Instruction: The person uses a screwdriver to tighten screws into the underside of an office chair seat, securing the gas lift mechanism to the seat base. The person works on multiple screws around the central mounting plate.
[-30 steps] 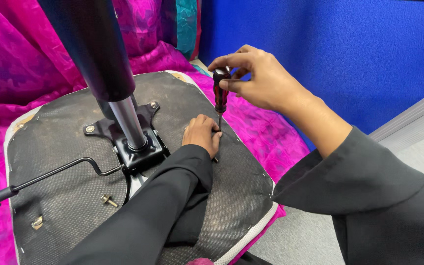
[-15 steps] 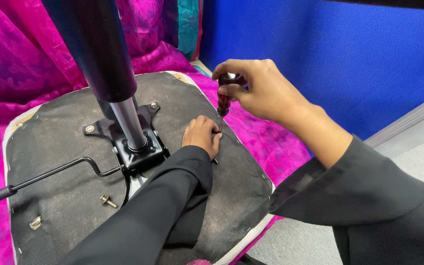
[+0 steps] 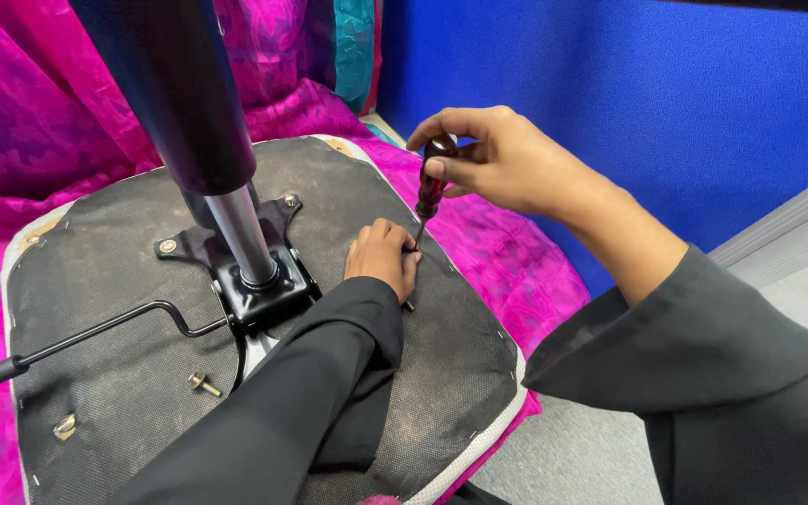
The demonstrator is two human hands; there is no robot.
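An upturned office chair seat (image 3: 123,374) lies underside up, covered in black fabric. My right hand (image 3: 497,168) grips a screwdriver with a dark red handle (image 3: 431,187), held upright with its tip down on the seat near the right edge. My left hand (image 3: 381,257) rests on the seat with fingers curled around the screwdriver's shaft at the tip. The black metal mounting plate (image 3: 254,285) and the chair's gas column (image 3: 180,103) stand just left of my left hand.
A loose bolt (image 3: 203,383) lies on the seat at the lower left, and a metal fitting (image 3: 65,427) sits near the left edge. A black lever (image 3: 95,332) runs left from the plate. Pink fabric (image 3: 30,131) lies under the seat. A blue wall (image 3: 656,93) stands behind.
My right hand has shifted its grip around the screwdriver handle, turning it, while the tip stays at the same spot. My left hand has stayed put.
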